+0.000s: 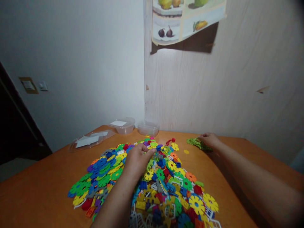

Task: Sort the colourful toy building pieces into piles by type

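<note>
White wall (95,63) met a wood-grain panel (237,72) behind an orange-brown table (42,190). Fruit poster (177,19) on the panel at 12 o'clock, bottom edge slanted (clock read from the middle of the pile). Wall plate (28,85) sat far off at 10 o'clock.

Pile (160,173) covered the near middle of the table: notched discs, small blocks, white lattice bits, mixed colours. Yellow discs (196,204) lay at its 4 o'clock edge, green discs (82,186) at 9 o'clock.

Left hand (136,158) was over the pile toward 11 o'clock, thumb and index close, narrow gap. Right hand (209,139) reached out to 2 o'clock, fingers bunched narrow, touching the green pieces (199,144), which lay heaped on the table apart from the pile. Fingertips were small and dim, so couldn't tell whether either hand had a piece pinched.

Single yellow disc (186,151) lay flat on bare table at 2 o'clock, between pile and green pieces. Red bits (168,142) were near 1 o'clock. Clear tubs stood at 11 (128,126) and 12 (148,129) o'clock; flat clear plastic (110,134) with paper slips (86,141) lay at 10.
</note>
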